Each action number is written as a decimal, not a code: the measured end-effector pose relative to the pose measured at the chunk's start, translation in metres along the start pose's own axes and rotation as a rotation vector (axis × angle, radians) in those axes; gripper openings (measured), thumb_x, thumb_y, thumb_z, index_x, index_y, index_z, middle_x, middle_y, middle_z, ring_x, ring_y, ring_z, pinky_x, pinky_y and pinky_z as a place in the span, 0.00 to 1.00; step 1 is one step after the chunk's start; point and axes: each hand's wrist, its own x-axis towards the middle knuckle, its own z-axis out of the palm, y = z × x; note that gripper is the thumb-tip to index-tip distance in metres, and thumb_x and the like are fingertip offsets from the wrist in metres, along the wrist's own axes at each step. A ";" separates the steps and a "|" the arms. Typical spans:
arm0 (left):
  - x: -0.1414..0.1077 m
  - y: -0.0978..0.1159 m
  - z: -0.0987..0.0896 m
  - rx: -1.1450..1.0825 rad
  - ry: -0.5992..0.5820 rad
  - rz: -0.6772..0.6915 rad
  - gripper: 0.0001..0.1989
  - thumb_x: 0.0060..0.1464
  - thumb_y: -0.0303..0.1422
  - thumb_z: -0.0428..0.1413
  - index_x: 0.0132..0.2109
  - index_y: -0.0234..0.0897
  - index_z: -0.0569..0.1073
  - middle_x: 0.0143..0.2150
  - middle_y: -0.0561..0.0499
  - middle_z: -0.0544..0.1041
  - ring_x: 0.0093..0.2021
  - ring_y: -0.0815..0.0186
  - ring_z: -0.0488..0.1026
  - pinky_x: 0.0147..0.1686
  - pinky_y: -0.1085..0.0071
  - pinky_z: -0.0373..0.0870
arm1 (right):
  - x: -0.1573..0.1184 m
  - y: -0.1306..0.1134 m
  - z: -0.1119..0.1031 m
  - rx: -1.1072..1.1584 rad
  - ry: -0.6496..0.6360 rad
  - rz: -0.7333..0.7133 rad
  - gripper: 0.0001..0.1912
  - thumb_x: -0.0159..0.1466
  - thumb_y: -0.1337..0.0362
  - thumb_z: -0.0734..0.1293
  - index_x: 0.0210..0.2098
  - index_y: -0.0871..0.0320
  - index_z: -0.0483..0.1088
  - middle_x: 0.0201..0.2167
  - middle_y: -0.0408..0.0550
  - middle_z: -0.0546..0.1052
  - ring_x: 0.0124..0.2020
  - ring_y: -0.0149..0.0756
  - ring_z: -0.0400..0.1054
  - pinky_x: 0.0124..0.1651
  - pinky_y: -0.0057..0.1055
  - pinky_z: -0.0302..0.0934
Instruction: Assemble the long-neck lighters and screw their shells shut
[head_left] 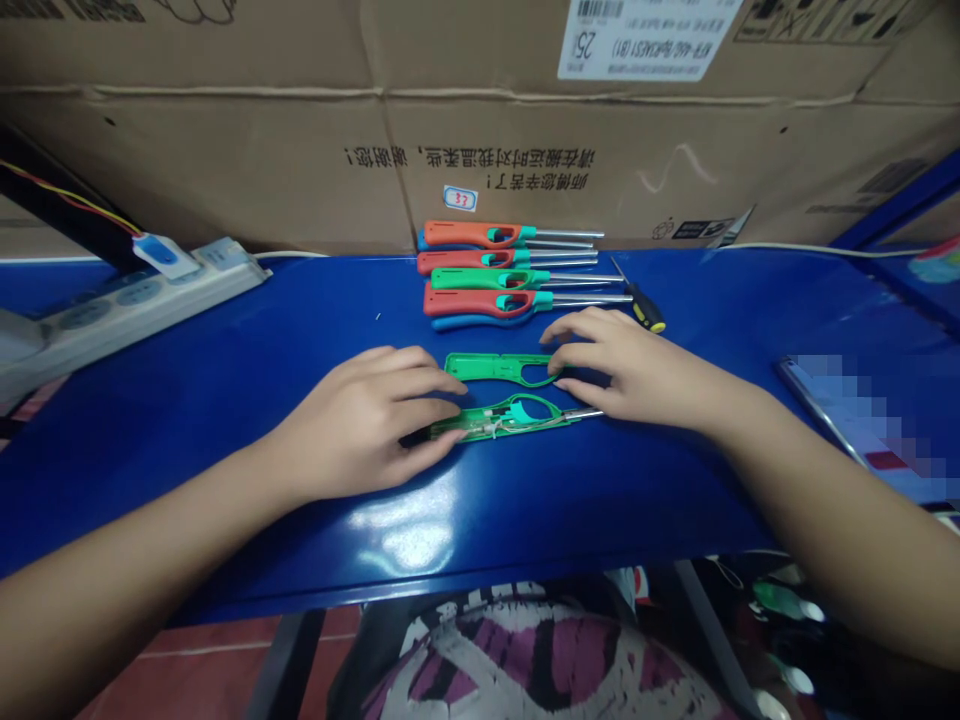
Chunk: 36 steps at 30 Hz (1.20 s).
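Note:
An opened lighter half (510, 418), green with its inner parts, wires and a metal nozzle showing, lies on the blue table. My left hand (375, 420) grips its left end between thumb and fingers, which hide that end. Just behind it lies a bare green casing half (484, 368) with a trigger opening. The fingertips of my right hand (607, 365) close on this casing's right end, while the hand hovers above the nozzle of the lower half.
Behind my hands lie several stick lighters (480, 302) in orange, red, green and blue, with a black and yellow screwdriver (646, 308) beside them. A power strip (127, 305) sits at the left, a phone-like device (862, 420) at the right. A cardboard box (262, 170) stands behind.

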 end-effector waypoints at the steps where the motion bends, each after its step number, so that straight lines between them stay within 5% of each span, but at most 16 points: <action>1: 0.000 -0.001 -0.003 0.018 -0.005 0.015 0.08 0.64 0.35 0.59 0.46 0.37 0.81 0.49 0.47 0.83 0.45 0.58 0.77 0.45 0.61 0.73 | 0.000 0.000 0.000 -0.003 -0.002 0.002 0.07 0.69 0.63 0.66 0.42 0.56 0.76 0.54 0.56 0.74 0.55 0.50 0.69 0.57 0.49 0.61; 10: -0.001 0.005 0.000 0.036 -0.123 -0.003 0.11 0.68 0.36 0.57 0.46 0.36 0.81 0.50 0.47 0.83 0.48 0.59 0.78 0.44 0.63 0.73 | 0.001 0.000 0.001 0.010 -0.017 -0.005 0.06 0.69 0.63 0.66 0.41 0.56 0.76 0.52 0.55 0.76 0.53 0.48 0.71 0.56 0.47 0.62; 21: -0.003 0.008 0.007 0.041 -0.081 -0.122 0.11 0.66 0.37 0.59 0.48 0.35 0.81 0.48 0.48 0.84 0.47 0.58 0.79 0.46 0.60 0.77 | 0.001 -0.001 0.002 0.071 -0.044 0.022 0.07 0.70 0.61 0.65 0.41 0.57 0.74 0.50 0.54 0.77 0.49 0.45 0.72 0.54 0.44 0.64; 30: -0.002 0.017 0.023 0.013 -0.003 -0.098 0.11 0.69 0.33 0.55 0.51 0.38 0.81 0.46 0.47 0.82 0.44 0.61 0.77 0.43 0.64 0.76 | 0.002 0.001 0.004 0.115 -0.052 0.035 0.07 0.70 0.61 0.65 0.42 0.57 0.73 0.49 0.53 0.76 0.48 0.44 0.72 0.54 0.44 0.65; 36: 0.000 0.025 0.022 0.258 -0.008 0.018 0.10 0.68 0.30 0.55 0.48 0.35 0.81 0.44 0.47 0.84 0.42 0.58 0.77 0.35 0.65 0.71 | 0.003 0.000 0.002 0.123 -0.055 0.021 0.06 0.70 0.62 0.65 0.41 0.57 0.73 0.48 0.53 0.76 0.47 0.44 0.72 0.52 0.43 0.65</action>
